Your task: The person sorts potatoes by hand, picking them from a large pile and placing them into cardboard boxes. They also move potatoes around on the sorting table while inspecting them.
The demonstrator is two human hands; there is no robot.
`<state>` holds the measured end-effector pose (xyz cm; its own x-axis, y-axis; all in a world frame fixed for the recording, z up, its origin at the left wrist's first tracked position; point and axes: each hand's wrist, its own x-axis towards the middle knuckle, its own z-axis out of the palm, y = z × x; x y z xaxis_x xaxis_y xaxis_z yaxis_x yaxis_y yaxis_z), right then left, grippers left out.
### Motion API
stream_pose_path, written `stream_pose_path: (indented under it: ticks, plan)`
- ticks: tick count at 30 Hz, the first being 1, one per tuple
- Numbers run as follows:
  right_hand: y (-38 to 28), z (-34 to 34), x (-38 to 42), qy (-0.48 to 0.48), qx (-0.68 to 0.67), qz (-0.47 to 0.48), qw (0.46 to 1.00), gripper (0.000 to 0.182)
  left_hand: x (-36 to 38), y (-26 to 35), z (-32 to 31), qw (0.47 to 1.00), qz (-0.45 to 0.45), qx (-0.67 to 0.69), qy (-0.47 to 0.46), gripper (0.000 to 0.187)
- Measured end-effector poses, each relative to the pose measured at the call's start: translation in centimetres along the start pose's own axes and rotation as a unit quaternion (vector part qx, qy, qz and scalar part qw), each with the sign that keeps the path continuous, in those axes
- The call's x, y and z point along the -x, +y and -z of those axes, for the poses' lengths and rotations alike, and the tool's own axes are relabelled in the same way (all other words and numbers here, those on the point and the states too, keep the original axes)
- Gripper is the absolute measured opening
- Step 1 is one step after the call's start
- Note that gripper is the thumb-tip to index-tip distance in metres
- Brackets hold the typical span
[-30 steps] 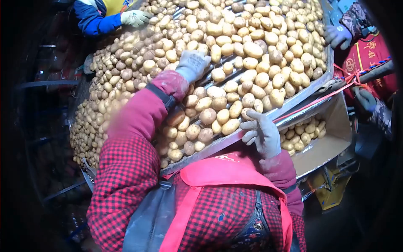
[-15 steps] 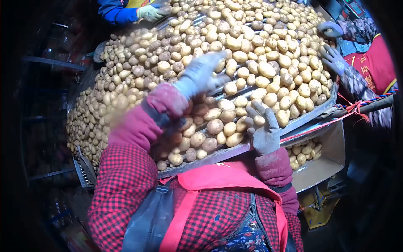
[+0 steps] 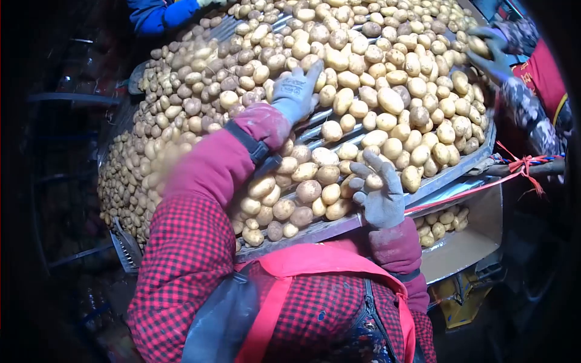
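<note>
Left hand (image 3: pixel 295 92) has lowered onto potatoes (image 3: pixel 327 95); right hand (image 3: pixel 382 196) holds potato (image 3: pixel 374 181).

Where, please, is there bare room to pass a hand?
A narrow gap of bare slats lies between the left hand and the right hand, bordered by potatoes; another lies near the blue sleeve. The box shows bare cardboard beside its potatoes. The table's left and right sides are crowded.
</note>
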<state>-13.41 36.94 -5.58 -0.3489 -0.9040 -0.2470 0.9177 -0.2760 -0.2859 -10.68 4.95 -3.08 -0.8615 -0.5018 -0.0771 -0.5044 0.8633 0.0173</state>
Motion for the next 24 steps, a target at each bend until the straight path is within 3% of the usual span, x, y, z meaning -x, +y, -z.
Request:
stream_pose_path:
  ticks: [5, 7, 16, 19, 22, 24]
  plan:
    - [0.2, 0.6, -0.3, -0.025, 0.029, 0.015, 0.999, 0.051, -2.0, 1.7, -0.5, 0.999, -0.01, 0.037, 0.019, 0.08]
    - [0.0, 0.8, -0.5, -0.021, -0.081, -0.025, 0.996, 0.055, -3.7, 2.2, -1.5, 0.998, -0.004, 0.06, 0.012, 0.077]
    - [0.1, 0.4, -0.9, -0.003, -0.108, -0.038, 0.993, 0.057, -9.2, 3.4, -2.3, 0.997, -0.025, 0.078, 0.013, 0.075]
    - [0.1, 0.3, -0.8, 0.003, -0.092, -0.033, 0.995, 0.055, -11.5, 4.5, -1.7, 0.991, 0.044, 0.124, -0.013, 0.078]
    - [0.3, 0.3, -0.8, 0.007, -0.102, -0.03, 0.994, 0.055, -12.4, 5.7, -0.9, 0.971, 0.082, 0.22, 0.052, 0.076]
    - [0.2, 0.5, -0.6, 0.007, -0.088, -0.02, 0.996, 0.056, -12.7, 6.5, -0.1, 0.972, 0.078, 0.22, 0.035, 0.074]
